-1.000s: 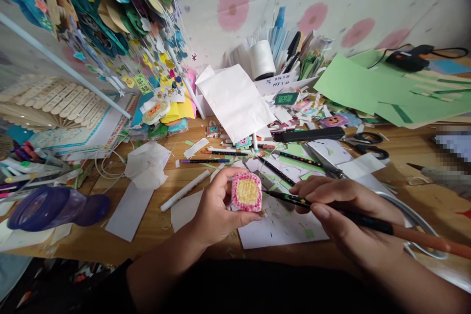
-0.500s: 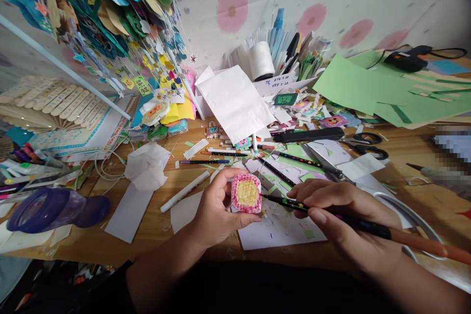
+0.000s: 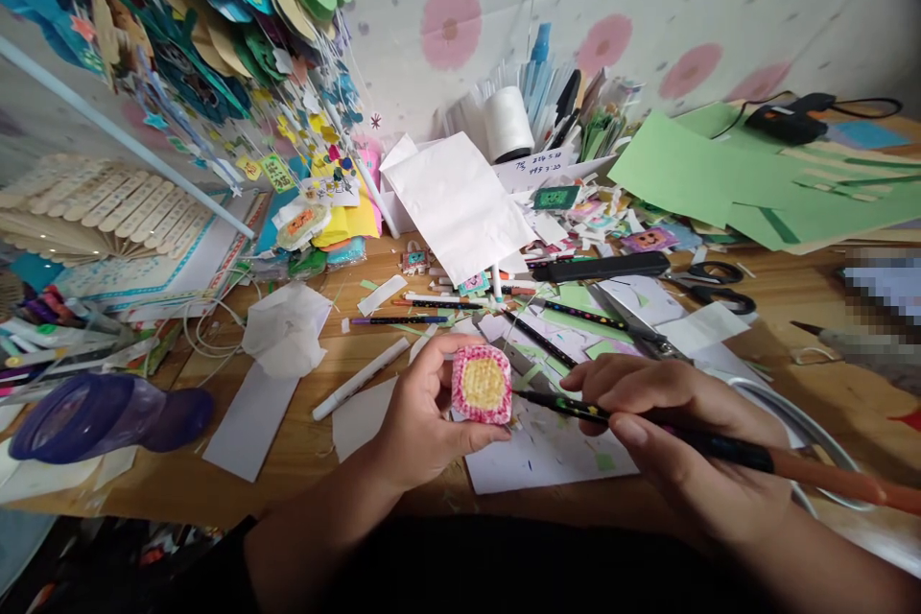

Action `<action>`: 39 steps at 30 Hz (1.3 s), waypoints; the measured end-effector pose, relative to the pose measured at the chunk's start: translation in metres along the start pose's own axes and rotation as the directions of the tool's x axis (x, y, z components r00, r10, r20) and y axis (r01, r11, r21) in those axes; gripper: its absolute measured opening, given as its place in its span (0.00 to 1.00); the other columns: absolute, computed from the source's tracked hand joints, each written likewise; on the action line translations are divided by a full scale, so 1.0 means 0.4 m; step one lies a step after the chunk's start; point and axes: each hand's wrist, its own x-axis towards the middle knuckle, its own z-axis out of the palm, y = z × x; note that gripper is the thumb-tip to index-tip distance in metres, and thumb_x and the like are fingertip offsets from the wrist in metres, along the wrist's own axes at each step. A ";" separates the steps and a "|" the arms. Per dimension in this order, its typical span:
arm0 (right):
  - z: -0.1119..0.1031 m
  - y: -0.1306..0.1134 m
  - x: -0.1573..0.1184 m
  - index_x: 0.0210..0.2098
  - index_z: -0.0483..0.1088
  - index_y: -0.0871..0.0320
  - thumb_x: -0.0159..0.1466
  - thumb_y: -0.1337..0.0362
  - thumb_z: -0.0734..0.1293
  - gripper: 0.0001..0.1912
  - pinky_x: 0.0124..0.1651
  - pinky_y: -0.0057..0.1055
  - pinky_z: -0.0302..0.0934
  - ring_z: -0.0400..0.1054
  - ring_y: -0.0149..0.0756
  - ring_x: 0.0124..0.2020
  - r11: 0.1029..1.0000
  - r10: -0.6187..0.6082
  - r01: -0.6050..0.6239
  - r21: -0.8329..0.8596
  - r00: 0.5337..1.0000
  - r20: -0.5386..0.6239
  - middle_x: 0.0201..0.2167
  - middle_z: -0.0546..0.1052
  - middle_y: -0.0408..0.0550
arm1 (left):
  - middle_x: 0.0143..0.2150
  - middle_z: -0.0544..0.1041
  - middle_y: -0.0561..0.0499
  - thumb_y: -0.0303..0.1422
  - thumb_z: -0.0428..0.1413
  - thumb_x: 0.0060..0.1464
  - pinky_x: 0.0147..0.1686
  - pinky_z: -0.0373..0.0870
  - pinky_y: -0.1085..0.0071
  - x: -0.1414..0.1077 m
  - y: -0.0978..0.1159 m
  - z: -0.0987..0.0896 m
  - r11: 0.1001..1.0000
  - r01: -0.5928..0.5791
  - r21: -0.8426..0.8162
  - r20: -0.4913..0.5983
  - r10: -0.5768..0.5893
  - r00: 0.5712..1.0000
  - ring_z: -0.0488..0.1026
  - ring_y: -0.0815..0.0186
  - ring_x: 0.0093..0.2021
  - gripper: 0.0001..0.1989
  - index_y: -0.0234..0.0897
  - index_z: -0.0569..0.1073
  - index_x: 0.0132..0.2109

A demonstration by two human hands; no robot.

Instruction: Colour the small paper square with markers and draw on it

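Observation:
Between the thumb and fingers of my left hand [image 3: 421, 408] is a small rounded-square block [image 3: 482, 385], pink round its border with a yellow patch in the middle. I cannot tell what it is made of. My right hand [image 3: 683, 432] grips a marker pen [image 3: 576, 406] with a black, star-dotted barrel and an orange rear end. Its tip points left and is at the block's right edge; whether it touches cannot be told. Under both hands lies white paper [image 3: 547, 460] strewn with scraps.
Several markers [image 3: 539, 338] lie behind my hands, with scissors [image 3: 709, 286] and a black cutter [image 3: 601, 266] to the right. A purple cup [image 3: 86, 413] lies on its side at left. Green sheets [image 3: 691, 177] and a glue gun [image 3: 790, 120] are at the back right.
The pen tip has shifted slightly right and down along the block's right side. My left hand still holds the block in nearly the same place.

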 end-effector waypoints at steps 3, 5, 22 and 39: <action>0.002 0.001 0.000 0.34 0.71 0.55 0.60 0.71 0.66 0.05 0.39 0.33 0.71 0.74 0.37 0.34 1.000 0.005 -0.005 -0.005 1.000 -0.021 0.26 0.76 0.45 | 0.43 0.72 0.52 0.26 0.70 0.37 0.38 0.70 0.73 0.000 -0.004 -0.001 1.000 -0.010 -0.010 0.009 0.010 1.000 0.73 0.67 0.39 0.30 0.43 0.68 0.49; 0.003 0.000 0.001 0.34 0.71 0.55 0.60 0.71 0.66 0.05 0.37 0.31 0.70 0.74 0.36 0.33 0.999 0.023 -0.024 -0.030 1.000 -0.016 0.26 0.76 0.44 | 0.43 0.72 0.52 0.26 0.70 0.37 0.38 0.70 0.74 -0.001 -0.006 -0.001 1.000 -0.017 -0.017 0.011 0.018 1.000 0.73 0.67 0.38 0.31 0.44 0.68 0.49; 0.001 -0.007 0.006 0.32 0.71 0.55 0.60 0.71 0.67 0.05 0.35 0.29 0.70 0.75 0.36 0.33 0.996 0.027 -0.029 -0.090 0.999 -0.020 0.26 0.77 0.44 | 0.43 0.75 0.53 0.20 0.69 0.36 0.39 0.70 0.77 -0.004 -0.010 -0.001 0.999 -0.038 0.012 0.020 0.037 0.999 0.73 0.69 0.40 0.32 0.44 0.69 0.49; 0.001 -0.009 0.003 0.33 0.71 0.53 0.62 0.67 0.66 0.03 0.37 0.33 0.71 0.74 0.37 0.32 0.997 0.073 -0.074 -0.001 0.994 -0.081 0.24 0.76 0.44 | 0.41 0.74 0.52 0.24 0.69 0.37 0.37 0.70 0.73 -0.006 -0.007 -0.003 0.999 0.031 -0.030 0.026 -0.030 0.999 0.75 0.66 0.37 0.31 0.42 0.68 0.49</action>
